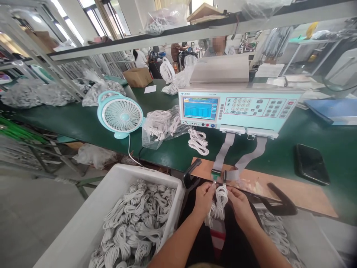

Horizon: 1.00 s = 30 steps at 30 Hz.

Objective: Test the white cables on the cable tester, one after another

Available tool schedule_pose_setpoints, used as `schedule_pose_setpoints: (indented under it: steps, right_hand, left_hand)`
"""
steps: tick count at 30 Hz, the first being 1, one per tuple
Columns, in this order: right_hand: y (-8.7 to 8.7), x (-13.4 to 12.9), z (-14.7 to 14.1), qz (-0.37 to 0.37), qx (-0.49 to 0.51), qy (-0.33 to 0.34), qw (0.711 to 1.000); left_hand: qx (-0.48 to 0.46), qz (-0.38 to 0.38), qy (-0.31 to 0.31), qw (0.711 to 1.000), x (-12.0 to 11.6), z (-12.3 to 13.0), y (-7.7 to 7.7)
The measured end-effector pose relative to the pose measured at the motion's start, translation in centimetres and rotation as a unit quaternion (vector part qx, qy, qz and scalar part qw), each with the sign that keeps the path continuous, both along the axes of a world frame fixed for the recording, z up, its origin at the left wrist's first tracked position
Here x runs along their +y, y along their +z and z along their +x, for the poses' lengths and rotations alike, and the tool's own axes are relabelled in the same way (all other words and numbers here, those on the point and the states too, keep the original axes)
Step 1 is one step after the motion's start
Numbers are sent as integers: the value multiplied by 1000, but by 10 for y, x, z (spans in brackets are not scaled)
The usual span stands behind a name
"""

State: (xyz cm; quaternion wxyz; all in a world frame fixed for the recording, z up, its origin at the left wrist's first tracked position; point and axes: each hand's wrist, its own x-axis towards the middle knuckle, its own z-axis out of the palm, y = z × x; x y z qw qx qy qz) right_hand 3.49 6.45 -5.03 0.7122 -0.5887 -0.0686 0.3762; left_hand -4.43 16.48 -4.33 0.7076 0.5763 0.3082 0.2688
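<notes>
A coiled white cable bundle (221, 201) hangs between my hands at the edge of the workbench. My left hand (204, 196) is closed in a pinch on the cable's end, right at a small green adapter board (215, 176) on one grey ribbon cable (224, 152). At the bundle's other side, my right hand (239, 201) pinches the cable near its top, just below the black connector of a second grey ribbon cable (251, 158). Both ribbons run up to the light-blue tester (237, 109), whose screen is lit. How far the plugs are seated cannot be made out.
A white bin (111, 175) full of coiled cables stands left of my legs; more coils lie at lower right. Black clamps (192, 172) hold a wooden board (292, 190) at the bench edge. A blue fan (121, 113), bagged cables (158, 126) and a phone (311, 163) are on the bench.
</notes>
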Motion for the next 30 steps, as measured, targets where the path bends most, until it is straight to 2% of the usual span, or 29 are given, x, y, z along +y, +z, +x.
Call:
schedule_pose_setpoints:
  steps: [2,4,10,17,24,30]
  right_hand:
    - [0,-1,0,1,-1,0,1000]
    - [2,-1,-1,4,2,4,1000]
    - [6,3,-6,18,28,-3,999]
    - [-4,3,-4,-15,-3,-35,999]
    - [-27,7,5,-32,-29,-51,998]
    - [-40,8,8,-13,9,-46,999]
  left_hand:
    - [-7,-68,14,998,-3,2,-3]
    - [-10,-101,16,995,-5,4,-6]
    - [-5,-56,5,998,-4,3,-6]
    - [12,-7,-25,1000,3,5,5]
    - [8,-49,-24,998,3,12,12]
    - [-12,-72,-16,997,3,13,11]
